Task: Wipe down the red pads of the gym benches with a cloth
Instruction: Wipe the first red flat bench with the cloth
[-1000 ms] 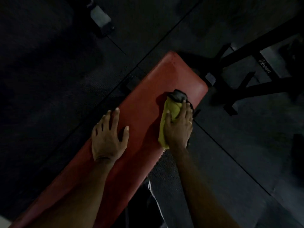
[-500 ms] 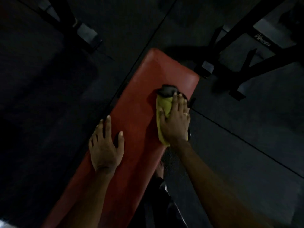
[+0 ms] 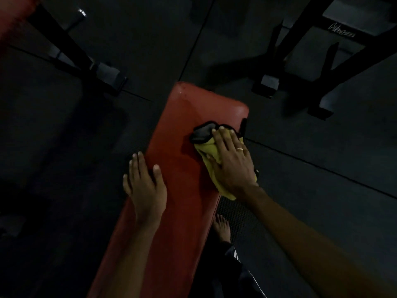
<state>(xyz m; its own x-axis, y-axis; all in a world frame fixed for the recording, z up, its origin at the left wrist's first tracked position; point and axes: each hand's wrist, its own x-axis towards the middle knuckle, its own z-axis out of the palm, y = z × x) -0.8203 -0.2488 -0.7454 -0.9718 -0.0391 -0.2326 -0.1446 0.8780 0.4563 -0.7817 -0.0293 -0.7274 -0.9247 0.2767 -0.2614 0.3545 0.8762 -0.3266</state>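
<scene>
Right hand point(image 3: 233, 166) swinging yellow cloth point(image 3: 209, 149) inward across red pad point(image 3: 182, 179), flat, pressed together, pushing down on it near pad's far right edge. Left hand point(image 3: 147, 188) resting spread on pad's left edge.

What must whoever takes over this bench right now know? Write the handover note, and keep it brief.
Left hand: flat, fingers straight, resting on the left edge of the red pad.
Right hand: fingers straight, pressing the yellow cloth onto the pad's right side, near its far end.
Done: cannot tell how much is wiped; a faint sheen shows toward the far end.
Left: probably the strip beyond the cloth, then the other red pad in the top left corner of the view.
</scene>
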